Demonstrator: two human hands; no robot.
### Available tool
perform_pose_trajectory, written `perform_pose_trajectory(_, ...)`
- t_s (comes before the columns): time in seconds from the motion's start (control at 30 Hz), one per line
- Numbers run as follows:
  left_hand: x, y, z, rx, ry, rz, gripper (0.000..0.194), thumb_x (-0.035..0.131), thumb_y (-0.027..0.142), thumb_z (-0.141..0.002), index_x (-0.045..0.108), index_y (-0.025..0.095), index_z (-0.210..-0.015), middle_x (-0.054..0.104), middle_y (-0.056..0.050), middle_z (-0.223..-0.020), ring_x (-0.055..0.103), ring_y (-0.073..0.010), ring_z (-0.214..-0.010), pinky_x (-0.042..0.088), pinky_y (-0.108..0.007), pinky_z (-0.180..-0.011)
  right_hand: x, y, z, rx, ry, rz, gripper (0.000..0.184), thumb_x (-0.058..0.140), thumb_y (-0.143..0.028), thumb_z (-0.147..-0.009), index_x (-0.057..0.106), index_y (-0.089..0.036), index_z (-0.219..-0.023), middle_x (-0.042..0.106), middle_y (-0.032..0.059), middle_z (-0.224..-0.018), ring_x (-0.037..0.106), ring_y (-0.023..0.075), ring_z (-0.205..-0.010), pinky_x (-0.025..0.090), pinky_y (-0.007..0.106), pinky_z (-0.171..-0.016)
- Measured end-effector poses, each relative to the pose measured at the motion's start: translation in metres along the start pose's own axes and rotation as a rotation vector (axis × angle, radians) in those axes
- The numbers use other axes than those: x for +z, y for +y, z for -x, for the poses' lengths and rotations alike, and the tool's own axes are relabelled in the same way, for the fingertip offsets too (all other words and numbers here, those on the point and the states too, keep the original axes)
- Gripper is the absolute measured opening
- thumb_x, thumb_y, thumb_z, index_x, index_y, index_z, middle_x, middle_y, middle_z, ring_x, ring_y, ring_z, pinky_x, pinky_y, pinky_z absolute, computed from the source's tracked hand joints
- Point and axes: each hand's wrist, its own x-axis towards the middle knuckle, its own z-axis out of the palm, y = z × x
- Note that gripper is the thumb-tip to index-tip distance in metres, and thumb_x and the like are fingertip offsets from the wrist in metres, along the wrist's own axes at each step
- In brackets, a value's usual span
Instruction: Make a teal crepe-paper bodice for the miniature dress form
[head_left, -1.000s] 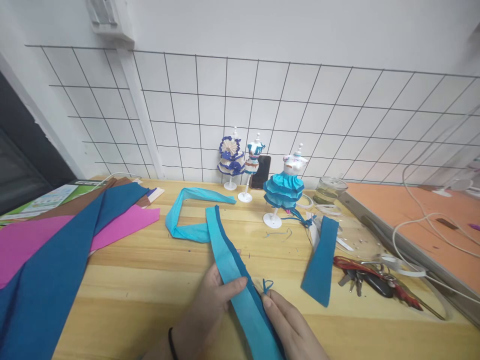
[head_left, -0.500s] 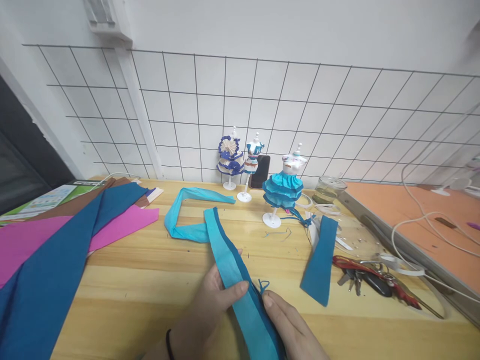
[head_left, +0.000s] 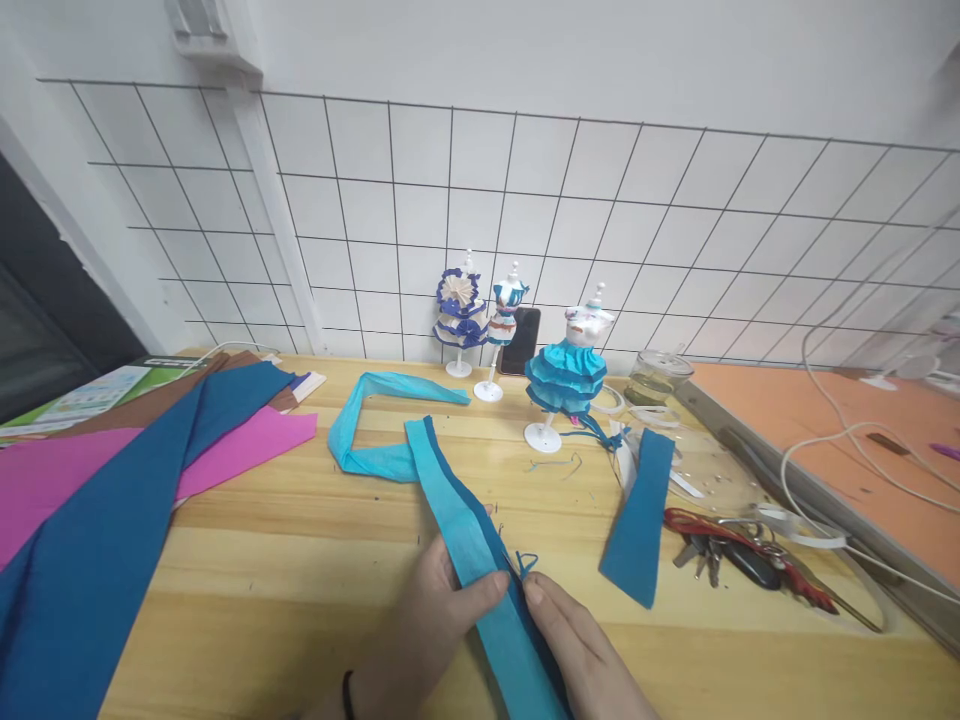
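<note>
Well left of the left hand, I see dark blue cloth (head_left: 127, 520) across pink cloth (head_left: 259, 450). Beyond that hand, a bent turquoise band (head_left: 375, 462) lies on the tabletop (head_left: 285, 590). My left hand (head_left: 450, 605) grips a blue-edged turquoise strip (head_left: 459, 525), thumb on top. My right hand (head_left: 581, 640) pinches its dark edge, a thin blue loop (head_left: 527, 563) just beyond. Rightward lie a blue piece (head_left: 641, 530) and keys (head_left: 709, 558).

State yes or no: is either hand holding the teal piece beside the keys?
No, the teal piece lies on the table, while the left hand and right hand hold the two-tone blue strip.
</note>
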Motion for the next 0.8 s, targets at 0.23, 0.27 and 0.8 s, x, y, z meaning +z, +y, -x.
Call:
perform_pose_trajectory(0.23,0.0,-0.002,0.0,-0.022,-0.004,0.002,0.049,0.072,0.021,-0.064,0.056,0.016,-0.109,0.066,-0.01,-0.105,0.06,-0.0252,-0.093,0.045,-0.039,-0.084,0.005,-0.002,-0.005,0.104,0.069,-0.049,0.054,0.052,-0.054,-0.073,0.061,-0.016,-0.111,0.054,0.0064,-0.125,0.039,0.0244,-0.122,0.028,0.033,-0.104)
perform_pose_trajectory(0.27,0.0,-0.002,0.0,-0.023,-0.006,-0.004,0.049,0.072,0.021,-0.064,0.055,0.015,-0.11,0.066,-0.011,-0.105,0.06,-0.0252,-0.092,0.045,-0.039,-0.083,0.006,-0.001,-0.005,0.111,0.073,-0.05,0.055,0.052,-0.054,-0.073,0.061,-0.015,-0.111,0.054,0.0069,-0.125,0.039,0.0246,-0.122,0.028,0.033,-0.104)
perform_pose_trajectory(0.8,-0.002,-0.005,-0.002,-0.011,-0.014,-0.071,0.05,0.071,0.025,-0.064,0.053,0.014,-0.109,0.062,-0.013,-0.111,0.057,-0.028,-0.1,0.043,-0.041,-0.087,0.009,0.003,-0.007,0.138,0.087,-0.11,0.063,0.052,-0.059,-0.07,0.06,-0.013,-0.112,0.053,0.0081,-0.126,0.038,0.0253,-0.123,0.026,0.033,-0.105)
